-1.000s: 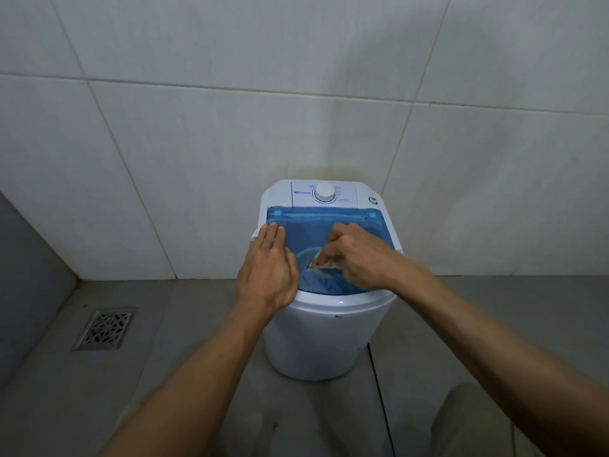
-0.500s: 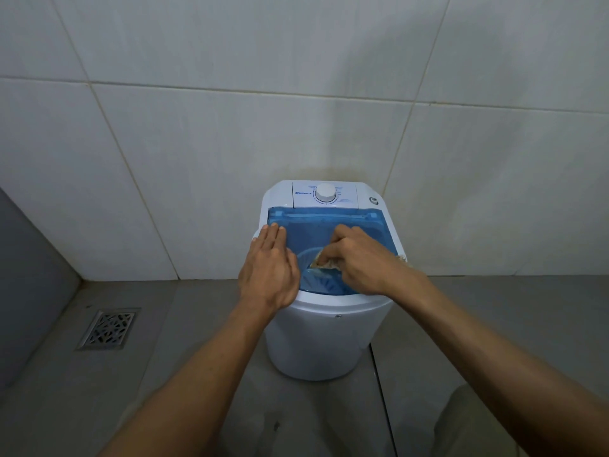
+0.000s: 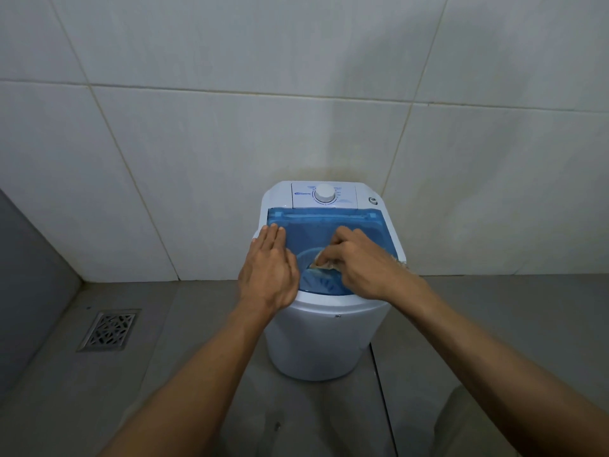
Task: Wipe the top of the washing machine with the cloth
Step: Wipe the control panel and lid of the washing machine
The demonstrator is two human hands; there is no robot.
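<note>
Little was found to have changed over the last second: the left hand (image 3: 268, 275) was kept flat, fingers together and grasping nothing, on the left edge of the translucent blue plastic lid (image 3: 316, 225), while the right hand (image 3: 357, 262) had shifted only slightly rightward and toward the near side. That hand was curled tightly over the small crumpled pale cloth (image 3: 321, 262), of which only a scrap could be seen beneath the fingers, pressed against the middle of the lid. So small a shift was judged to mean a short scrubbing stroke on one spot; most of the top, it was judged, remained to be covered.

At the far left a dark grey wall panel (image 3: 29, 275) was seen, and beside it a perforated square metal floor drain (image 3: 110, 329) set into the grey tiled floor (image 3: 181, 324). The small white cylindrical washing machine (image 3: 323, 338) was stood against the large pale glazed wall tiles (image 3: 197, 143), its white control panel with a round white dial (image 3: 324, 193) lying behind the lid, untouched by either hand. To the right only bare floor and wall were shown, with a fold of drab fabric, probably clothing, at the lower edge.
</note>
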